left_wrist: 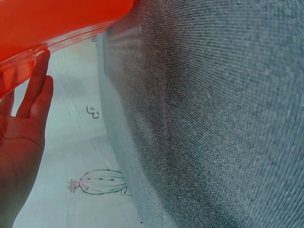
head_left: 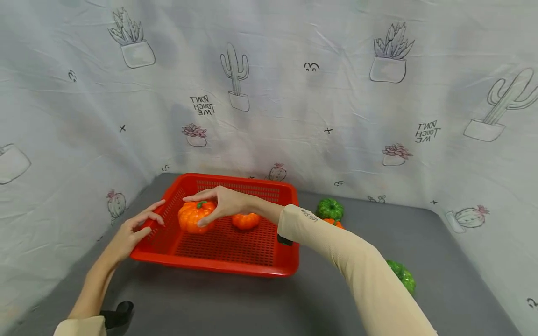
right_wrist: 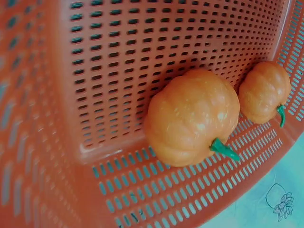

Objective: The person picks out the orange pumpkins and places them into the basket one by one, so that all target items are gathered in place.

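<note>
In the head view my right hand [head_left: 224, 203] reaches into a red slotted plastic basket [head_left: 214, 267]. Its thumb and fingers grip an orange toy pumpkin [head_left: 191, 218] with a green stem, near the basket's left side. A second orange pumpkin [head_left: 245, 222] lies below the right wrist, partly covered by it. The right wrist view has a larger pumpkin [right_wrist: 190, 118] and a smaller pumpkin [right_wrist: 264, 92] inside the basket, with no fingers in sight. My left hand [head_left: 128, 233] rests at the basket's left rim. Two extended fingers [left_wrist: 40, 92] show against its outside in the left wrist view.
Right of the basket, a green pumpkin [head_left: 329, 208] stands behind an orange one [head_left: 333, 223], partly hidden by the sleeve. Another green pumpkin [head_left: 402, 276] sits farther right, half behind the forearm. A white cloth [head_left: 277, 84] with plant drawings hangs behind the grey table [head_left: 201, 303].
</note>
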`<state>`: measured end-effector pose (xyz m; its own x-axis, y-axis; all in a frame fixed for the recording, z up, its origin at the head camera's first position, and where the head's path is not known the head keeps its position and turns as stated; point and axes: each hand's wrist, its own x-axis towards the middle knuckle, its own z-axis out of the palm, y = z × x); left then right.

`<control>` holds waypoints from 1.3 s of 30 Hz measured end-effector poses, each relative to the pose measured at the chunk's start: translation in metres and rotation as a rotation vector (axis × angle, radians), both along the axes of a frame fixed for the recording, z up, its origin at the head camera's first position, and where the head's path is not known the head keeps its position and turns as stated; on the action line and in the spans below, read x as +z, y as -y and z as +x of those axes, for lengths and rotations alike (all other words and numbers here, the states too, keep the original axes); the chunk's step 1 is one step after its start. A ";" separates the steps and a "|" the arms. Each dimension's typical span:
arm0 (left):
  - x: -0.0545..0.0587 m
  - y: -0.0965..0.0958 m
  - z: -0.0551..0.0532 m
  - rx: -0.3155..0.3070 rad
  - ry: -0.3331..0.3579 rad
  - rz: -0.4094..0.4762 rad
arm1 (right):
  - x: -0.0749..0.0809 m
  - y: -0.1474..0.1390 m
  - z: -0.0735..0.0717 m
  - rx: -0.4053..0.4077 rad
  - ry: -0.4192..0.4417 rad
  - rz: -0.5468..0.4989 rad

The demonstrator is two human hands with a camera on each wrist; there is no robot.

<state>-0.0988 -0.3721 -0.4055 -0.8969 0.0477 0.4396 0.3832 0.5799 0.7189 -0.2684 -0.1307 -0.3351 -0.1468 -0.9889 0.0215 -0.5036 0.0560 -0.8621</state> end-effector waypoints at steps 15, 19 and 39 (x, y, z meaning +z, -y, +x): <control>0.001 -0.003 -0.005 0.011 0.004 0.011 | -0.018 0.026 -0.003 0.122 -0.065 0.132; 0.000 -0.003 -0.005 0.012 0.004 0.023 | -0.023 0.031 -0.002 0.160 -0.046 0.166; 0.005 -0.005 0.001 0.053 0.024 -0.021 | -0.052 0.050 -0.007 0.350 0.103 0.359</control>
<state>-0.0983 -0.3671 -0.4009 -0.9089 0.0090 0.4169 0.3340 0.6143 0.7149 -0.2757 -0.1804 -0.3870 0.2107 -0.9215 -0.3261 -0.4589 0.2014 -0.8654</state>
